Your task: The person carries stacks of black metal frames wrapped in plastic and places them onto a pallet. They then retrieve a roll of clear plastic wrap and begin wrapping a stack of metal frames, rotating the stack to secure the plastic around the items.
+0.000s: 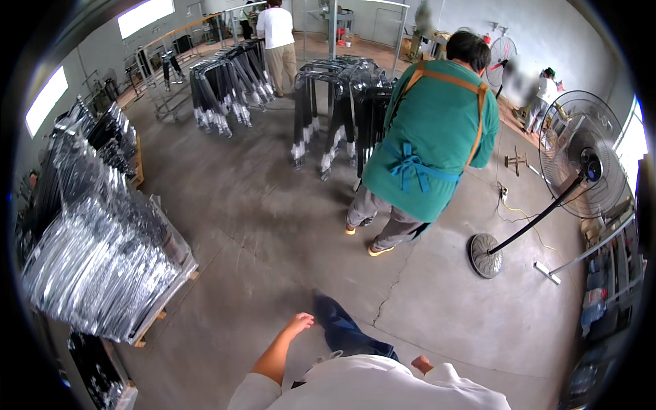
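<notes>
The left hand hangs beside the dark blue trousers, its fingers loosely bent in a half-open grip, with nothing seen in it. The right hand shows only in part past the white shirt; its grip is turned from view, so whether it is open or holds anything cannot be told. To the left, well apart from the hands, a big stack of plastic-wrapped frames sits on a wooden pallet. Underneath is a grey concrete floor with a crack running across it. Ahead, a co-worker in a green top with brown straps stands facing away, near a row of black frames. A standing fan is at the right, near a yellow cord. Farther back, a person in white stands by more black frames, and bright windows light the left wall.
</notes>
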Available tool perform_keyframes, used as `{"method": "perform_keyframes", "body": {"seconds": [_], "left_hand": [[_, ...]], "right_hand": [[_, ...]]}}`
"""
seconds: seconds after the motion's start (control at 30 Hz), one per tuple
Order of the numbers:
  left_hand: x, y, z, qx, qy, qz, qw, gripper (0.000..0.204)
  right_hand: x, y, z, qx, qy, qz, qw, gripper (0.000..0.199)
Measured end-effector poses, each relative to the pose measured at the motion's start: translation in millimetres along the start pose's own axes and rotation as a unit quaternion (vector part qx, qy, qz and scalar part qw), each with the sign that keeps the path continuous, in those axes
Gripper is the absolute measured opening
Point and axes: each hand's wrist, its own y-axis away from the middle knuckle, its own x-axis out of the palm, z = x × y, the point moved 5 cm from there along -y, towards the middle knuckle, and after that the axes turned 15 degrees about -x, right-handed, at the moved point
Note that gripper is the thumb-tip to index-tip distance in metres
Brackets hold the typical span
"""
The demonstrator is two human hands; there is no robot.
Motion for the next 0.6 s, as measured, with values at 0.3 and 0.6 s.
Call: {"method": "perform_keyframes", "body": {"seconds": [0.3, 0.6], "left_hand": [[-233.3, -43.7, 49.8, -0.287, 0.142, -0.136, 0.937, 0.034], [-326.5, -85.7, 20.6, -0.254, 0.283, -0.117, 0.918, 0.026]], "right_hand": [[-164.3, -274.0, 208.4, -0.079, -0.005, -0.253, 0.964, 0.007], [-477.7, -362.0, 612.3, -0.351, -0.184, -0.162, 0.904, 0.023]]}}
